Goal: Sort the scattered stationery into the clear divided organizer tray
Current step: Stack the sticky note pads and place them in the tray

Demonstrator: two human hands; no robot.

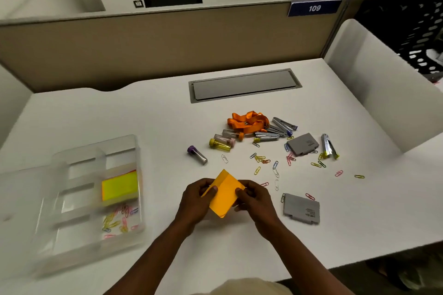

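Both hands, left (195, 201) and right (255, 201), are pinching an orange pad (224, 193) by its edges, holding it just right of the tray (72, 249). Yellow notes (119, 188) and clips (118, 219) are lying in the tray's right-hand compartments, while loose clips (260, 158), tubes (219, 144) and staplers (329, 146) are sitting farther right of the tray.

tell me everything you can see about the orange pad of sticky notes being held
The orange sticky note pad is a squarish block of bright orange paper, its plain top sheet facing the camera and one thin side edge showing at the upper left. It is turned corner-up like a diamond and tilted. The left hand pinches its left edge with the thumb on top; the right hand grips its right edge. It sits in front of the person, near the desk's front edge; whether it touches the desk is unclear.
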